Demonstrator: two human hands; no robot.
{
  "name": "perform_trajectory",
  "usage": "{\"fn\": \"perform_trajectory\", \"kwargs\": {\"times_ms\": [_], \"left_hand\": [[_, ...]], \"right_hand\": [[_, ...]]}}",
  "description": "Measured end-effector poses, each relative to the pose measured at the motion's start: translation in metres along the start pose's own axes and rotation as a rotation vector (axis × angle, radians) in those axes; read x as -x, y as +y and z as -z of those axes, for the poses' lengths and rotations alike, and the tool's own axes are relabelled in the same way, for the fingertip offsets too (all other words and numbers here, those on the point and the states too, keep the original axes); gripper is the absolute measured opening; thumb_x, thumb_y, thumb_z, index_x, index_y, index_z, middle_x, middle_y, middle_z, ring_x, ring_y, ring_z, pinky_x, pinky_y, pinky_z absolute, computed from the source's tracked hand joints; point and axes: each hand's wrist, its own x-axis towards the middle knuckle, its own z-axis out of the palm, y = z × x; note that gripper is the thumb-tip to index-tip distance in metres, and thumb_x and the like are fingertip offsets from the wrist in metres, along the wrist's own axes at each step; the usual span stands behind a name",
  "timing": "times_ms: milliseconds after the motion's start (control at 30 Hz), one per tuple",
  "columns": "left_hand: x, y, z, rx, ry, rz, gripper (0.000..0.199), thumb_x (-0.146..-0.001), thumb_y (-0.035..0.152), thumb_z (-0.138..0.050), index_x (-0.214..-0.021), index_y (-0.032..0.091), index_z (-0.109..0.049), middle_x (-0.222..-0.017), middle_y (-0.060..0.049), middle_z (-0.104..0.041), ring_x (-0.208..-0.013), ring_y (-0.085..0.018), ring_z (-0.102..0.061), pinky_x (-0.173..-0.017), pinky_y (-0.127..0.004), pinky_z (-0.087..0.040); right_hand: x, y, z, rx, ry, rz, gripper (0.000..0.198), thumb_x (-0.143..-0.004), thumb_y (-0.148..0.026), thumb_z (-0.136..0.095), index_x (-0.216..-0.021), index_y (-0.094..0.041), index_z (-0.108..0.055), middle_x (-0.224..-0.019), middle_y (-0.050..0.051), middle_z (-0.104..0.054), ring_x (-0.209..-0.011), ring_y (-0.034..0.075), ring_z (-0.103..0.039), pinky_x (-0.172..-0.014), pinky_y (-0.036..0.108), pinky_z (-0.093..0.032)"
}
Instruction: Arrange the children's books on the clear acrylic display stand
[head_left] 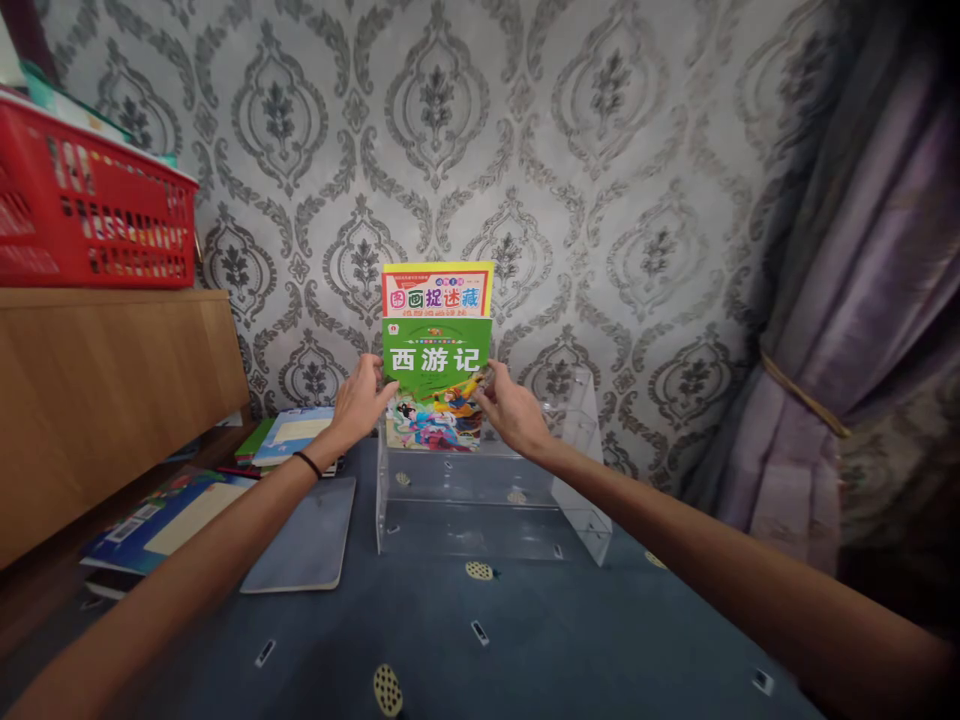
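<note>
A green picture book (436,385) with white Chinese characters stands upright at the left part of a clear tiered rack (581,465). My left hand (364,397) pinches its left edge, thumb on the front cover. On the opposite edge, my right hand (511,405) grips it the same way. Just behind it rises a taller book (439,290) with a yellow border and a red-and-white title panel. The lower tiers of the rack show transparent below the books. Where the green book's bottom edge rests is hard to make out.
Left of the rack lie a grey flat board (304,535), a blue book (169,515) and a stack of books (296,435). A red basket (112,200) sits on a wooden cabinet (112,400). A purple curtain (810,400) hangs at right.
</note>
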Motion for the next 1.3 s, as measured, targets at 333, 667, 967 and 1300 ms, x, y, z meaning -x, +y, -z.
{"fn": "perform_trajectory", "kwargs": {"times_ms": [333,667,967,1300], "left_hand": [[0.0016,0.0002,0.003,-0.015,-0.004,0.006,0.031,-0.09,0.03,-0.061,-0.115,0.019,-0.045,-0.1,-0.006,-0.064,-0.086,-0.022,-0.064,-0.078,-0.035,-0.05],[0.0025,0.0062,0.0082,0.012,-0.006,0.036,0.03,-0.09,0.03,-0.06,-0.115,0.02,-0.047,-0.101,-0.007,-0.065,-0.09,-0.024,-0.065,-0.078,-0.035,-0.049],[-0.0033,0.0063,0.0064,0.033,-0.023,0.05,0.009,-0.091,0.027,-0.055,-0.098,0.021,-0.053,-0.093,-0.005,-0.067,-0.089,-0.023,-0.063,-0.081,-0.036,-0.049],[-0.0001,0.0048,0.0072,0.035,-0.026,0.054,0.018,-0.09,0.025,-0.057,-0.107,0.02,-0.051,-0.096,-0.006,-0.066,-0.091,-0.024,-0.064,-0.082,-0.036,-0.049]], "right_hand": [[0.0019,0.0004,0.0002,-0.024,0.023,-0.019,0.05,-0.095,-0.032,-0.051,-0.141,-0.018,-0.038,-0.093,0.007,-0.076,-0.083,0.027,-0.071,-0.062,0.03,-0.043],[0.0042,-0.0016,0.0055,-0.029,0.008,-0.027,0.047,-0.095,-0.03,-0.051,-0.139,-0.017,-0.04,-0.095,0.007,-0.076,-0.087,0.027,-0.07,-0.064,0.03,-0.042],[-0.0033,-0.0011,0.0049,-0.013,0.017,-0.03,0.038,-0.095,-0.027,-0.049,-0.132,-0.021,-0.048,-0.094,0.006,-0.076,-0.085,0.027,-0.069,-0.065,0.031,-0.041],[-0.0021,0.0035,0.0024,-0.082,0.036,-0.007,0.04,-0.094,-0.027,-0.051,-0.133,-0.02,-0.048,-0.088,0.005,-0.075,-0.08,0.026,-0.069,-0.066,0.031,-0.042]]}}
